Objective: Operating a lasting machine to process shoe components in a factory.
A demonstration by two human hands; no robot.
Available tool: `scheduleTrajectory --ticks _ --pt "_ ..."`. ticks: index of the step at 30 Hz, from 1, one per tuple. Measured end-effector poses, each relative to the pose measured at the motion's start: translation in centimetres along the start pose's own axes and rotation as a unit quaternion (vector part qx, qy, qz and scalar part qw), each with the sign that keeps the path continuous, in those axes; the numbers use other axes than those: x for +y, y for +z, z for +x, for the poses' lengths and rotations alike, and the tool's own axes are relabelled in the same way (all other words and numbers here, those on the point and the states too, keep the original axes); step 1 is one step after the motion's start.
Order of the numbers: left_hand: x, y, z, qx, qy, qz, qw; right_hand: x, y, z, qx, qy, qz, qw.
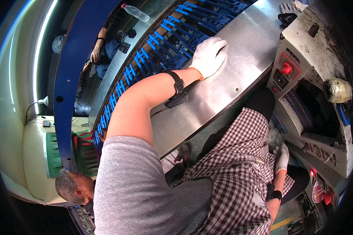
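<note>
My left hand (208,56), in a white glove with an orange cuff, lies flat with fingers spread on the curved steel cover (239,70) of a large round machine. A black strap and small device sit on that forearm. My right hand (281,156), also gloved, hangs low by my side against a checked cloth (239,164) worn over my grey shirt, next to a dusty part of the machine. It holds nothing that I can see. A black band circles that wrist.
A ring of blue parts (164,43) runs behind the steel cover. A control box with a red button (286,68) stands at right. A plastic bottle (135,12) lies on the far rim. One person's head (72,188) shows at lower left; another person (102,47) sits beyond.
</note>
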State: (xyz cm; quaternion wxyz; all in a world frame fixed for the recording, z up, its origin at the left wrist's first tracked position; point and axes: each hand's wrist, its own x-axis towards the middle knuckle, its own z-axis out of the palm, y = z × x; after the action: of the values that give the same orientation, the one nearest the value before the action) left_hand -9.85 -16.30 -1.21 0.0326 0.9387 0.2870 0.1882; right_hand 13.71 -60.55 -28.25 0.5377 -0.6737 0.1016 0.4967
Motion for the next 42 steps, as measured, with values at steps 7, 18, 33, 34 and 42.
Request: scheduleTrajectory --ticks 7,18,33,34,42 --pt "0.1 -0.2 -0.1 0.002 0.000 -0.003 1.000 -0.1 0.2 -0.2 -0.007 -0.008 -0.008 1.000" --pt "0.0 0.0 0.0 0.001 -0.003 -0.005 1.000 -0.1 0.1 -0.3 -0.003 -0.004 -0.012 1.000" --pt "0.1 -0.2 -0.1 0.009 0.002 -0.007 1.000 -0.7 0.2 -0.5 -0.013 -0.002 0.011 1.000" --pt "0.4 0.1 0.3 0.012 0.006 -0.006 1.000 0.0 -0.5 0.2 -0.013 -0.014 0.029 0.999" --pt "0.3 -0.4 -0.3 0.017 0.011 0.013 1.000 0.8 -0.1 0.7 -0.070 -0.052 0.068 0.994"
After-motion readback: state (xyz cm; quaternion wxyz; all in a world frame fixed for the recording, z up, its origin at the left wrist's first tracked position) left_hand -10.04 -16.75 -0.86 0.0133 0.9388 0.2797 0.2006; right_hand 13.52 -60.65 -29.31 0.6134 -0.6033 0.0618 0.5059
